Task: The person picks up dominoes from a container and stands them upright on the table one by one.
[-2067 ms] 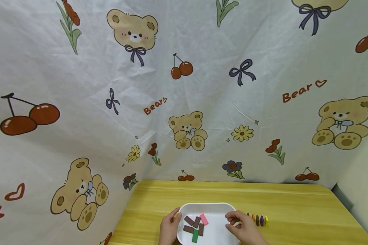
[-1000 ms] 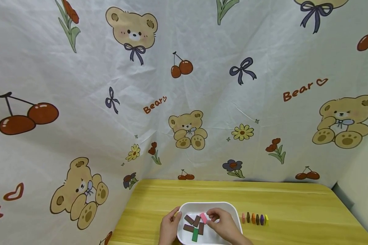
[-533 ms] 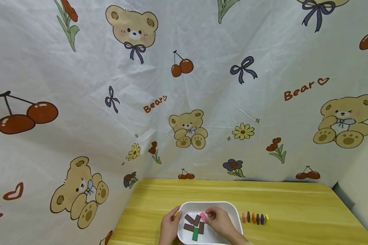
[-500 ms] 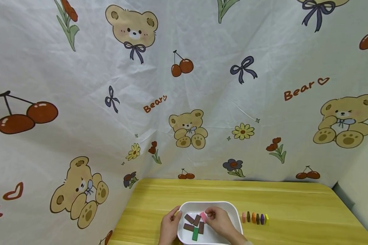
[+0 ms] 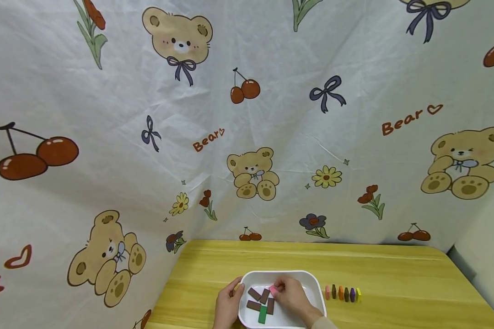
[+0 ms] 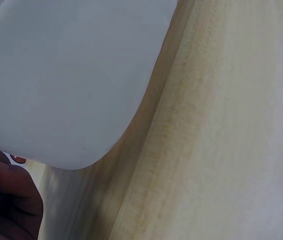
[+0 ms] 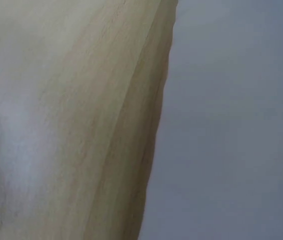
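Left hand point(image 5: 227, 305): grips the left rim of the white tray point(image 5: 313, 297), apparently to steady it on the table point(image 5: 395, 274). Four brown blocks point(image 5: 253, 305) and one green block point(image 5: 262, 315) lie inside, toward that side. Right hand point(image 5: 293, 298): fingers narrow, pinching the pink block point(image 5: 272, 290) inside the tray (contact partly hidden), probably for fine control. Rightmost: a row of six coloured pieces point(image 5: 340, 293), spaced apart, presumably for single access.

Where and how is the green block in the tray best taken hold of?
Probably by the long sides of the green block, towards its near end, from above. It lies flat and narrow, with bare tray either side there, while brown blocks sit close by its far end.
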A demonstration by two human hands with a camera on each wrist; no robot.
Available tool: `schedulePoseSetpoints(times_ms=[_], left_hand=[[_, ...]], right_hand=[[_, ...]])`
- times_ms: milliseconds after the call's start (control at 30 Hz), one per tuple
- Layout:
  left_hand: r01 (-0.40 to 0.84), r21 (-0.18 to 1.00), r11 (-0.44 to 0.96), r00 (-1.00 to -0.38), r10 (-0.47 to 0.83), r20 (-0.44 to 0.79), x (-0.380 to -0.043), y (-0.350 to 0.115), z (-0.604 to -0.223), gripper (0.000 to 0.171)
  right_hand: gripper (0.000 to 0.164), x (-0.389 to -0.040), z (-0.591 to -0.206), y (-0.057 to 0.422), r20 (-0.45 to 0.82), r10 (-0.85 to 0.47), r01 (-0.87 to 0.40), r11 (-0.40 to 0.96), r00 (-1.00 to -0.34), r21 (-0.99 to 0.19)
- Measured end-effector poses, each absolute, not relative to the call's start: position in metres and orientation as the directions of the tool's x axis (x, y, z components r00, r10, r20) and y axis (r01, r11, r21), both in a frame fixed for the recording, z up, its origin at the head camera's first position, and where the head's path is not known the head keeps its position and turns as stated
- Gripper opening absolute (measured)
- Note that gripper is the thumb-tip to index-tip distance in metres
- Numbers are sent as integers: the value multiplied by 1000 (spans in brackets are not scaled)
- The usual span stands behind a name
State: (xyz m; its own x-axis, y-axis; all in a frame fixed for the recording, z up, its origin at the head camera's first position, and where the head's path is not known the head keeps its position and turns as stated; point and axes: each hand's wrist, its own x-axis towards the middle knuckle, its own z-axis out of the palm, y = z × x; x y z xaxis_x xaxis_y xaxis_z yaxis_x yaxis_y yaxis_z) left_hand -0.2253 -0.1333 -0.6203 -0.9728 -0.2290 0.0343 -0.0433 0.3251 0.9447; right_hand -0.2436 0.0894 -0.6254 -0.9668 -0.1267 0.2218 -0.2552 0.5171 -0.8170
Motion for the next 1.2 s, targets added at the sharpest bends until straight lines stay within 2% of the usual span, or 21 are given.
schedulePoseSetpoints(times_ms=[633,833,1200], left_hand=[[-45,943,331,-972,-233,35,-225,-133,-621,32],[-39,944,328,-973,-228,39,-225,-133,-619,31],[-48,945,325,-973,-228,29,-223,-132,-614,32]], right_hand=[[21,-239,-621,91,247,-82,-248,573,-966,-781],[15,-241,-623,88,276,-95,-277,595,-956,-754],[17,-242,-629,86,290,-159,-317,686,-944,-654]])
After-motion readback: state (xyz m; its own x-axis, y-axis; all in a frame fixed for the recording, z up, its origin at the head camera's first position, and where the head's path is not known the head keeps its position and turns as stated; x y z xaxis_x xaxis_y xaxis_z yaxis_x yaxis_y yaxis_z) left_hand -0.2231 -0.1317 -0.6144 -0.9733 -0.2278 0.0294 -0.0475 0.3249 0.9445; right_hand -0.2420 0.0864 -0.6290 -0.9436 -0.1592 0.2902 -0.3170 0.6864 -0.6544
